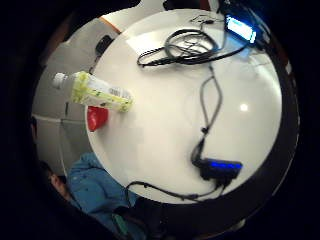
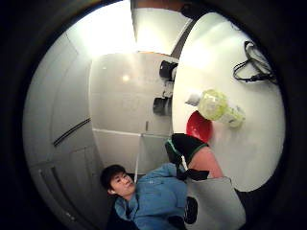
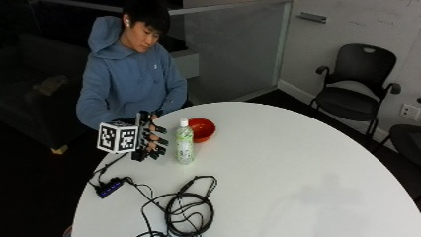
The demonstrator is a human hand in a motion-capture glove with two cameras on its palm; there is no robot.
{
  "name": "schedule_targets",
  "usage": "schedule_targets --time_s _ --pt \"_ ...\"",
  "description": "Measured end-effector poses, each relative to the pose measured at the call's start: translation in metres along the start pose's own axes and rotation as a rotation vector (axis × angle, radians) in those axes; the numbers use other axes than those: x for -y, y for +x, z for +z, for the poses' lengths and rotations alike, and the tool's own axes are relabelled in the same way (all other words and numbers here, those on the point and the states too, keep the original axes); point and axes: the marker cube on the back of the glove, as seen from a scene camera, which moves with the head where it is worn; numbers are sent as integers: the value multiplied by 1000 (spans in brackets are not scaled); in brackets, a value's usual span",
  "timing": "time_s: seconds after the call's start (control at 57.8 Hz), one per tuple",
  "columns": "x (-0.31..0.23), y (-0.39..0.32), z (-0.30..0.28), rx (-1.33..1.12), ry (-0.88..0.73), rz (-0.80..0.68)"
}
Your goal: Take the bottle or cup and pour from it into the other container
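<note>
Here the gloved right hand (image 3: 148, 140) hovers with its fingers spread and holding nothing, just beside the upright bottle (image 3: 184, 141), so the reach is in hand; next it must grasp the bottle and tip it over the red bowl (image 3: 200, 129) behind.

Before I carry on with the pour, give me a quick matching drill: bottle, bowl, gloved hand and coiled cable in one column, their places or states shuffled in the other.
1. bottle
2. bowl
3. gloved right hand
4. coiled cable

a. red, behind the bottle, by the table edge
b. lying loose near the table's front edge
c. upright, white cap on
d. beside the bottle, not touching it

Pairs: 1-c, 2-a, 3-d, 4-b
</note>
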Motion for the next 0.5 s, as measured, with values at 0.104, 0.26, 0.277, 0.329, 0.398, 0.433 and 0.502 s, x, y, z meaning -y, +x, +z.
schedule_targets --time_s 0.104,0.26,0.277,0.329,0.398,0.433,0.502 --pt "7 8 20 72 -21 -23" --pt "19 19 51 165 -68 -46" --pt "20 20 54 172 -69 -47" --pt "25 22 63 190 -67 -54" --pt "29 23 74 219 -84 -62" --pt "32 23 81 238 -89 -68" --pt "37 23 91 269 -102 -75"
